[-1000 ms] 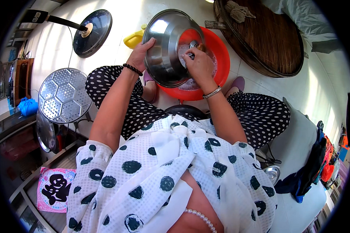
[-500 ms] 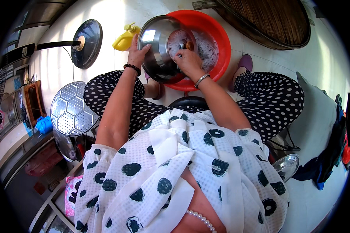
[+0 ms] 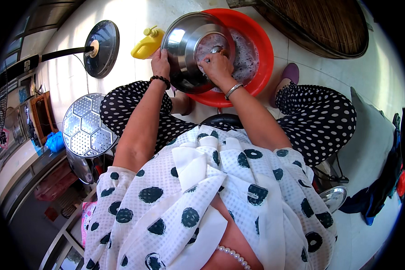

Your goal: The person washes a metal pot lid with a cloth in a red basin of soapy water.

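Note:
A steel pot lid [image 3: 181, 33] with a see-through centre is held tilted over the left part of a red basin [image 3: 266, 58] of soapy water [image 3: 245, 58]. My left hand [image 3: 160, 64] grips the lid's left rim, its fingers partly hidden. On the face of the lid, my right hand [image 3: 219, 71] is closed, fingertips pressed beside the round knob [image 3: 217, 49]. Whatever those fingers hold, if anything, is too small to make out. Left of the lid stands a yellow jug-shaped bottle [image 3: 147, 44], near my left hand.
A fan's round dark base [image 3: 101, 49] stands at the far left. Nearer is a perforated metal stool seat [image 3: 89, 126]. A large woven basket [image 3: 317, 27] lies far right, beyond my right shoe [image 3: 290, 73]. Another metal lid [image 3: 334, 198] rests low by my right side.
My left hand has slid lower along the rim, its fingers now less spread. My right hand stays by the knob. The view has shifted slightly.

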A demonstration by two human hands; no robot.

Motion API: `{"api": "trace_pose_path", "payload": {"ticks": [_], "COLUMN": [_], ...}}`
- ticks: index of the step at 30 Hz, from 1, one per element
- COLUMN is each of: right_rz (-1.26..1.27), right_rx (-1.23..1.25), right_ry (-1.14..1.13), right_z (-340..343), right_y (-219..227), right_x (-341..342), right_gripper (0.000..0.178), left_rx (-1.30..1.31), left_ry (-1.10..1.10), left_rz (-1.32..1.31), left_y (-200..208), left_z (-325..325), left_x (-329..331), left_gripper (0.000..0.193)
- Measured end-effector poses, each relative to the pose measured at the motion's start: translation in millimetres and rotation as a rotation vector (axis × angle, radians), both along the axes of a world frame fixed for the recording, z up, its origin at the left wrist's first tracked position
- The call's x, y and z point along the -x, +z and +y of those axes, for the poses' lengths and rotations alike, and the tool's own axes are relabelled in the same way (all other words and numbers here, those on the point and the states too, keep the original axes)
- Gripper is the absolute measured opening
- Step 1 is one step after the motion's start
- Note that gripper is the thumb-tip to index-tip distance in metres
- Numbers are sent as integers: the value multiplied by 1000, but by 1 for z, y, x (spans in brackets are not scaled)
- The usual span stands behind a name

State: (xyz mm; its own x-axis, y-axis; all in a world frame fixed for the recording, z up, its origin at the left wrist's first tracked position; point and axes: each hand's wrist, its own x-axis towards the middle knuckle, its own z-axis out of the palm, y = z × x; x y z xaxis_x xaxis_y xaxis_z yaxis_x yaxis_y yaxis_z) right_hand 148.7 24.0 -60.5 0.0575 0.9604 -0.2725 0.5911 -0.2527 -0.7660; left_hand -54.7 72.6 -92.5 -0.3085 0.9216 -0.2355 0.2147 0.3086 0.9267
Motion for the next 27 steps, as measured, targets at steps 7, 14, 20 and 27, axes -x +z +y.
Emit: {"api": "trace_pose_path", "payload": {"ticks": [7, 14, 20, 27], "right_rz": [71, -1, 109, 89], "right_rx": [-49, -341, -181, -335], "right_ry": [-66, -21, -144, -19], "right_z": [10, 5, 15, 13], "right_y": [-5, -13, -6, -33], "right_x": [1, 2, -1, 1], "right_gripper": [21, 19, 17, 15], "left_rx": [78, 6, 83, 101], "left_ry": [17, -65, -65, -58], "left_rz": [-49, 53, -1, -109], "left_y": [8, -8, 0, 15], "left_z": [-6, 2, -5, -11], "left_x": [-3, 6, 2, -7], "left_gripper": [24, 19, 19, 26]}}
